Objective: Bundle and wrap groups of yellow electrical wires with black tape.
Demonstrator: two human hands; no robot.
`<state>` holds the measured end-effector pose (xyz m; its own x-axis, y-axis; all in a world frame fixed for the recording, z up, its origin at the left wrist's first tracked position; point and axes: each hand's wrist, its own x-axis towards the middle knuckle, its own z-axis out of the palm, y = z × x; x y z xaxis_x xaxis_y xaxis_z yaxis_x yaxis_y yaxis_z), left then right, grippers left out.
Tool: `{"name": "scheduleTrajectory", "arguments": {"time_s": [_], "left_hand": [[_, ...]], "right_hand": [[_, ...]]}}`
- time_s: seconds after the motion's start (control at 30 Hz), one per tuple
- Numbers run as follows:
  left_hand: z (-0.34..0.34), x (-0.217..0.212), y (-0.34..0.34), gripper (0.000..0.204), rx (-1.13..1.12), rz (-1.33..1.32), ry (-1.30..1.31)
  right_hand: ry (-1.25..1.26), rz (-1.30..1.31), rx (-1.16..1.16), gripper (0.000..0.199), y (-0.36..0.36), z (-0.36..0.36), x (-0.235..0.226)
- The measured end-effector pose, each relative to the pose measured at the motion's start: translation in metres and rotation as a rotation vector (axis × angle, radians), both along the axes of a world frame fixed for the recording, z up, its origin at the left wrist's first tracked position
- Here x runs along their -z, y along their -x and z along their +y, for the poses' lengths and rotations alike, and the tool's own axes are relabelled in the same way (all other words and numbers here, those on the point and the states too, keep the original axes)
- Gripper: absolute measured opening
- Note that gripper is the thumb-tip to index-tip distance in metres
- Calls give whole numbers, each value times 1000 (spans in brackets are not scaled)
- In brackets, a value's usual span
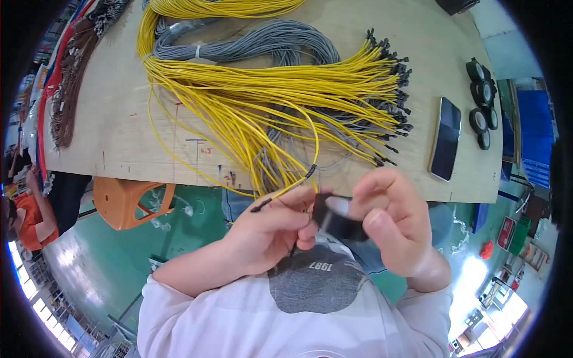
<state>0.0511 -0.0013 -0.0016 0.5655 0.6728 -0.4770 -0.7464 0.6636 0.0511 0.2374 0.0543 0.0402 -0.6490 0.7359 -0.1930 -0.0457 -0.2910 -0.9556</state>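
My left hand (268, 230) is closed around a yellow cable (314, 134) close to the table's front edge. Its black end pokes out past the thumb, and black tape is wrapped round a spot on the cable just above the fingers. In my right hand (399, 224) is a roll of black tape (343, 222), smeared by motion, with fingers at its core. The roll is right beside my left fingertips. Behind my hands a large bundle of yellow cables (256, 77) spreads across the table, its black connectors (401, 89) fanned out on the right.
Grey cables (268, 39) lie among the yellow ones. A phone (446, 138) and several black tape rolls (479, 92) rest on the right of the wooden table (119, 137). Brown cables (71, 89) are at the far left. An orange stool (119, 203) and another person (36, 215) are at left.
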Motion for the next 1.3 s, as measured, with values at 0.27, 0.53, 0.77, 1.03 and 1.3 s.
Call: {"name": "scheduleTrajectory", "arguments": {"time_s": [0.27, 0.53, 0.77, 1.03, 1.3], "left_hand": [[5, 2, -7, 14, -11, 642, -194], [10, 15, -4, 12, -209, 1521, -1191], [-5, 0, 5, 8, 64, 624, -425], [-12, -7, 33, 9, 204, 983, -495], [-9, -19, 12, 12, 58, 896, -380]], "right_hand": [[-443, -493, -169, 32, 16, 1, 20], [-341, -475, -212, 11, 22, 9, 26], [25, -332, -326, 15, 4, 5, 16], [220, -642, 373, 5, -76, -6, 24], [-1156, -978, 251, 21, -54, 10, 76]]}}
